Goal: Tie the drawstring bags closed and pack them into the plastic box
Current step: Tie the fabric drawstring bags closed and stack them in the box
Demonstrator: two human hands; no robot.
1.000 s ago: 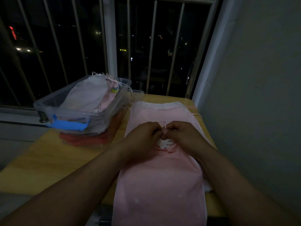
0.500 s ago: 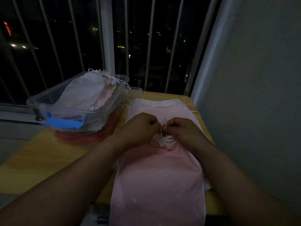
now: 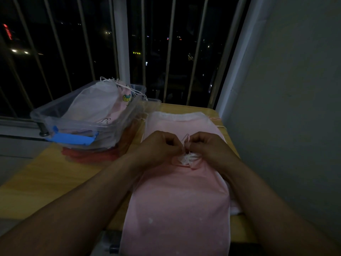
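Here the bag (image 3: 177, 200) lies along the table's (image 3: 46, 182) right edge, long axis near to far, its gathered mouth pointing at the far edge, just under the hands. The left hand (image 3: 162, 146) and right hand (image 3: 206, 146), fingers curled, each pinch the cord (image 3: 186, 138) (knuckles nearly meeting). The box (image 3: 88, 115) sits at the far left corner.

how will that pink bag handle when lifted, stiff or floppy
Probably floppy: the pink bag lies flat, bunching where the left hand and right hand pinch the drawstring. Likely light, since it looks thin and empty.
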